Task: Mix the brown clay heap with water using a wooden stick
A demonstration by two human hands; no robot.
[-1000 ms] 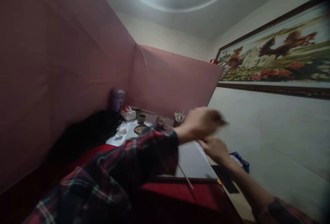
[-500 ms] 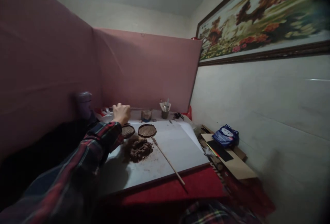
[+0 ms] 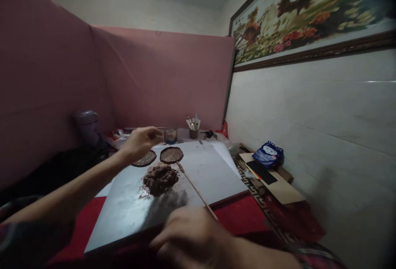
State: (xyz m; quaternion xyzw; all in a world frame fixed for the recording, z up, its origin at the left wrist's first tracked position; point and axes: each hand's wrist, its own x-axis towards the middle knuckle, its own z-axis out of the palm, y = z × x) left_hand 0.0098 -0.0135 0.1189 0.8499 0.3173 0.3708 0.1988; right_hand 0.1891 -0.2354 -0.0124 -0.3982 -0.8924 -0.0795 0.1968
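My left hand [image 3: 144, 140] reaches over the far left of the board, its fingers curled in a pinch near a small glass cup [image 3: 170, 136]. Whatever the fingers hold, if anything, is hidden, and I cannot tell whether they touch the cup. Low in front, my right hand [image 3: 193, 234] is smeared by motion beside the lower end of a thin stick [image 3: 198, 192]. A wet brown clump [image 3: 160, 179] lies on the white board [image 3: 213, 170]. Behind it are two dark-rimmed round pieces, the left one [image 3: 144, 159] partly under my left hand and the right one [image 3: 171, 154] fully visible.
A small pot of brushes and tools [image 3: 194, 133] stands at the back, with a black object [image 3: 208, 134] beside it. A purple container [image 3: 87, 126] is at left. On the right, a blue bag [image 3: 268, 154] sits by cardboard [image 3: 286, 190]. Red cloth [image 3: 241, 215] shows below the board.
My left hand has moved right, toward the cup, and its forearm now shows bare. My right hand has come into view at the bottom. The camera view has shifted slightly.
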